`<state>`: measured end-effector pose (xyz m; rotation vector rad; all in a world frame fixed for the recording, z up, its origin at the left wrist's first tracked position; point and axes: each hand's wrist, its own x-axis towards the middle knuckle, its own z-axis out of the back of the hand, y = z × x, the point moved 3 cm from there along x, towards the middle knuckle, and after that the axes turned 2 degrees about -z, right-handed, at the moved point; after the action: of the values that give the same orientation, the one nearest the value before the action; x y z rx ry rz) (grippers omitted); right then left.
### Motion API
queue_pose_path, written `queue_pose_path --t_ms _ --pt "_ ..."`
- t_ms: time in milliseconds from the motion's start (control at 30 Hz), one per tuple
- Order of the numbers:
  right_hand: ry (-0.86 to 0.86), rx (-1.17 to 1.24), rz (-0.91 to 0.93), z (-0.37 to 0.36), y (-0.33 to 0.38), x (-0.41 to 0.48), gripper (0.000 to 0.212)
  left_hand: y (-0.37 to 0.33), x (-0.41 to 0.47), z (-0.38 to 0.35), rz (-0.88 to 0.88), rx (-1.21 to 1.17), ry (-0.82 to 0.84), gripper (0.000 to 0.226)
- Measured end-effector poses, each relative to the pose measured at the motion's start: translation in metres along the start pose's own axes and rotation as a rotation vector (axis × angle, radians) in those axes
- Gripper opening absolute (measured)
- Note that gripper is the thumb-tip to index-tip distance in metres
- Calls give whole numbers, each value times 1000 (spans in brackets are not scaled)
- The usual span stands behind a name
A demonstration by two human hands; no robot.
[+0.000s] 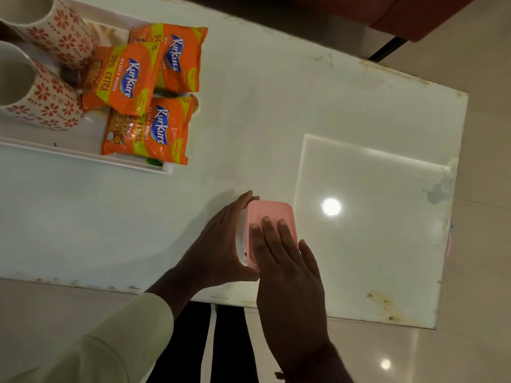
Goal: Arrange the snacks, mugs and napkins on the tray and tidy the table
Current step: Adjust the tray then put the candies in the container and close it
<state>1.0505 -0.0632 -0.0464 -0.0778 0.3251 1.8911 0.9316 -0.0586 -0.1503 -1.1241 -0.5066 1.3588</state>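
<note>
Pink box [272, 214] by tabletop [276, 120] near edge: left hand [218, 244] grips side, right hand [293, 277] presses flat on lid; uneven push could slide it off

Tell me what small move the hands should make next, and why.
Probably lift the pink box toward the tray: the left hand grips its side, the right hand rests flat on its lid, and it stands apart from the tray.

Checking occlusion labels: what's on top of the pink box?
Right hand lies flat on the lid; left hand grips the box by its side. Contents hidden by the lid.
</note>
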Motion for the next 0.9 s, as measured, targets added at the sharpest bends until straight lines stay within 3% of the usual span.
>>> queue_pose_path --t_ms 200,433,567,700,800,900 --pt "9 -51 16 -15 0 -4 62 -3 -3 7 -49 39 55 113" --pt "21 -99 37 -39 -3 -16 60 0 -8 23 9 113 169 125" --pt "107 -133 -7 -57 -3 -24 76 -3 -8 35 101 -88 139 87" --pt "242 -77 -53 -60 -2 -24 99 -13 7 40 184 -181 -99 32" --pt "183 2 11 -52 -5 -26 90 -21 19 39 265 -130 -189 25" --pt "-23 392 -62 -34 -20 -21 60 -22 24 38 342 -159 -240 16"
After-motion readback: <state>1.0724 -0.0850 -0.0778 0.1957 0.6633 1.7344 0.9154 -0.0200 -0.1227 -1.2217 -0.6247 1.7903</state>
